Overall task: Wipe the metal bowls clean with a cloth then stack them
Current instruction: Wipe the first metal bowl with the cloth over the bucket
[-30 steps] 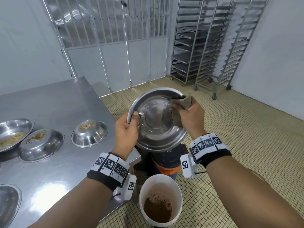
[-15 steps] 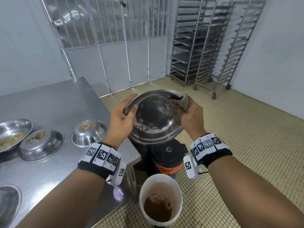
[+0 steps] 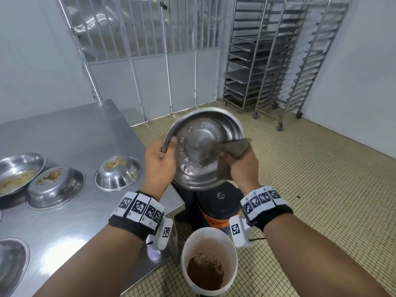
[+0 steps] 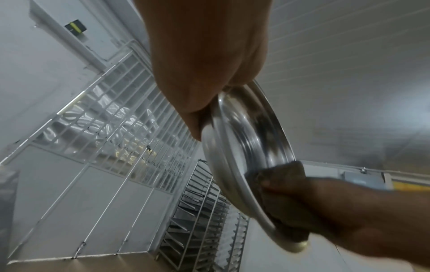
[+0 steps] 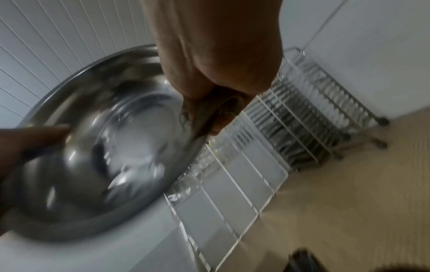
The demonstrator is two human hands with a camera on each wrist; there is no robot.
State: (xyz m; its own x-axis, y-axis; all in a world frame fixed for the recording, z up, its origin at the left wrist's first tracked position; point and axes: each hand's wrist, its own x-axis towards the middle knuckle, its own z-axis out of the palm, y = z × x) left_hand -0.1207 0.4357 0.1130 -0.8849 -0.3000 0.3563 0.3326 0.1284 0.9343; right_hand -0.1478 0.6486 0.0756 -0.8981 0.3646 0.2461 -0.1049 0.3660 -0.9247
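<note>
With the left hand gripping the metal bowl by its rim, the right hand, clutching the cloth, should sweep the whole inside.

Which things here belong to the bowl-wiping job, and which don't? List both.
Job:
round steel bowl in hand
grey-brown cloth
three soiled steel bowls on the table

Lying about:
white bucket of brown scraps
wheeled steel tray racks
</note>
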